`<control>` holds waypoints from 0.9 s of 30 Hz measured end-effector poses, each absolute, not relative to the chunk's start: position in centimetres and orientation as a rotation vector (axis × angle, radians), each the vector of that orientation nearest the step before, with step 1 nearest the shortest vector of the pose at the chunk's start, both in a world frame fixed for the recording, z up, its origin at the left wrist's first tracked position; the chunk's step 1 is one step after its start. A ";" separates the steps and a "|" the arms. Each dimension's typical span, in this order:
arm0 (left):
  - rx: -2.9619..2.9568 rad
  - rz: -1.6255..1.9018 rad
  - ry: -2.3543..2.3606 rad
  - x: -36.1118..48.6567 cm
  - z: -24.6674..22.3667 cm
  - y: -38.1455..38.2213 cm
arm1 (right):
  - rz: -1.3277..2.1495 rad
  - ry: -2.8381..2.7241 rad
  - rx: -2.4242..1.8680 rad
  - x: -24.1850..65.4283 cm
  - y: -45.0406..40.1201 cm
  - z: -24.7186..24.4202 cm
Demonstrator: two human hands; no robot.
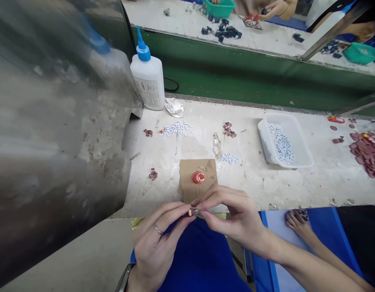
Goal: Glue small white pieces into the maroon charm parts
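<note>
My left hand, with a ring on one finger, pinches a small brown-and-yellowish part between its fingertips. My right hand meets it from the other side, thumb and fingers pressed together at a tiny greyish piece too small to name. Both hands are just over the table's front edge, above a blue garment. Right behind them lies a square of brown cardboard, on which stands a small round red-orange pot. Close by are a small pile of white-and-blue pieces and a little brown cluster of parts.
A white squeeze bottle with blue cap stands at the back left beside a metal panel. A clear tub holds many small pieces. Reddish discs are heaped at right. A co-worker's hand rests at lower right.
</note>
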State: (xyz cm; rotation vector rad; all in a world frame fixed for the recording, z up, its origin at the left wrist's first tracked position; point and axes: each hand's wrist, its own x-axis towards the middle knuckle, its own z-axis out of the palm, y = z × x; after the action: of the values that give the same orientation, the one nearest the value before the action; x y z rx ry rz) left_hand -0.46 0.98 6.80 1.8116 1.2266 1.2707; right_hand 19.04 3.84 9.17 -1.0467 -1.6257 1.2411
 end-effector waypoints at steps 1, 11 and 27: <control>1.805 1.269 1.226 -0.5 6.8 1.0 | 1.249 -1.624 -1.047 19.0 3.8 9.2; 1.825 1.234 1.217 -0.6 6.5 1.0 | 1.191 -1.697 -1.038 18.9 3.9 8.9; 1.834 1.266 1.345 -0.2 7.1 1.6 | 1.428 -1.607 -1.158 18.7 4.0 10.0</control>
State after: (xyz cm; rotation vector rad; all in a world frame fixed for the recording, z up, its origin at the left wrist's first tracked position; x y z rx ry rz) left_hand -0.20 1.57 7.06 1.8340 1.3450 1.2655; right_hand 18.69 4.00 9.98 -1.1582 -1.6074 1.4279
